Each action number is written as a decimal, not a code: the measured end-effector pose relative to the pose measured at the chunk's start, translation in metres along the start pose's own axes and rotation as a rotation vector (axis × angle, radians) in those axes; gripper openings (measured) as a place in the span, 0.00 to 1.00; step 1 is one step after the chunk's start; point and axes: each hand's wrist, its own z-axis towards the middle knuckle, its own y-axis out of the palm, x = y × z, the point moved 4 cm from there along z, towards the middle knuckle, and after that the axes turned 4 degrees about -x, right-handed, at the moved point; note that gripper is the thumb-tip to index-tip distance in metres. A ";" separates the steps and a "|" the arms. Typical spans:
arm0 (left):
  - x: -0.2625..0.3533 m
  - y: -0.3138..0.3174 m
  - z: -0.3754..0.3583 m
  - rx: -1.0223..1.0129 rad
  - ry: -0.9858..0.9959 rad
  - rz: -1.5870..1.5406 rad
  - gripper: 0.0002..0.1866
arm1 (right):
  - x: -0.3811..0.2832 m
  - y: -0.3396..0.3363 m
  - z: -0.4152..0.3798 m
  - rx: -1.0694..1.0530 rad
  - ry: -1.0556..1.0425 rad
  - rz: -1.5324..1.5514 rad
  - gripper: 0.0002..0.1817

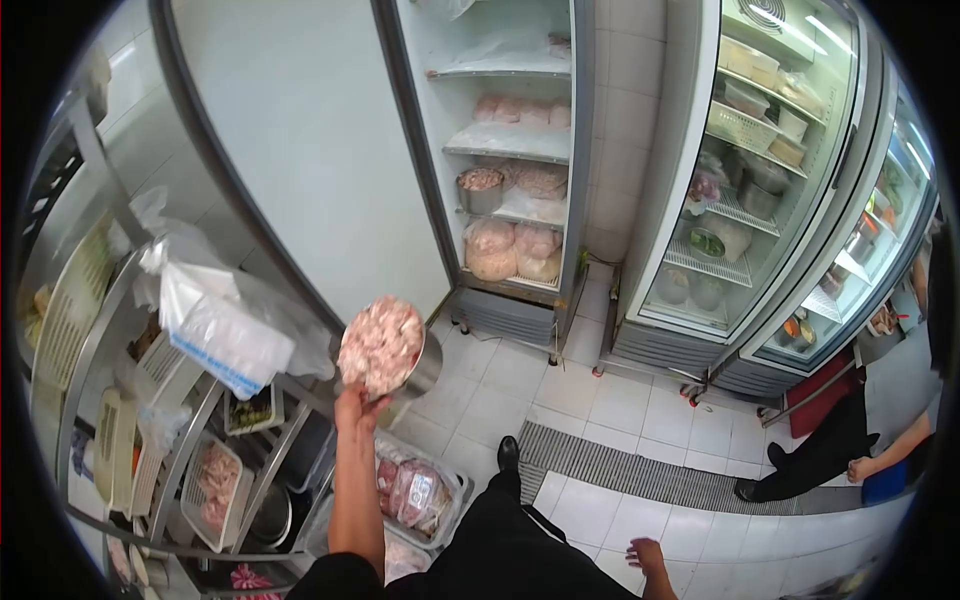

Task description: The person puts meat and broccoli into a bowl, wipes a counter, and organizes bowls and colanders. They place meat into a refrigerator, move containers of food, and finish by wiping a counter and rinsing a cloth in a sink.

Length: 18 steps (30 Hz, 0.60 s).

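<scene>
My left hand [358,408] grips the near rim of a round metal pot [427,372], its fingers partly hidden at the edge. Pale pink chopped raw meat [382,343] fills the pot, which is held up in front of the open freezer door [310,130]. Low on the right, my right hand [645,553] hangs over the floor tiles with fingers apart and nothing in it. Inside the open upright freezer [575,200], a similar metal pot [482,193] of meat stands on a shelf, with bagged meat [492,250] on the shelf below.
A metal rack [190,440] with plastic baskets and bags stands at left. Packed meat fills a clear tub [418,493] by my legs. Glass-door fridges [740,190] line the right side. Beyond a ribbed floor mat [610,465], another person's hand [862,470] shows at far right.
</scene>
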 end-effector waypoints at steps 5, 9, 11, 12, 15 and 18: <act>0.031 0.180 0.125 -0.144 0.021 0.018 0.01 | 0.046 -0.014 0.034 0.090 0.211 0.207 0.14; 0.070 0.320 0.228 -0.274 0.049 0.061 0.01 | 0.005 0.005 0.048 0.056 0.015 0.076 0.15; 0.088 0.386 0.277 -0.326 0.079 0.093 0.02 | -0.039 0.027 0.046 0.149 -0.096 0.007 0.14; 0.095 0.417 0.303 -0.355 0.086 0.108 0.03 | -0.083 0.047 0.034 0.162 -0.087 0.015 0.14; 0.106 0.498 0.377 -0.399 0.081 0.160 0.01 | -0.152 0.077 0.018 0.300 0.128 0.305 0.14; 0.109 0.563 0.431 -0.324 0.052 0.223 0.03 | -0.181 0.087 0.011 0.323 0.128 0.311 0.14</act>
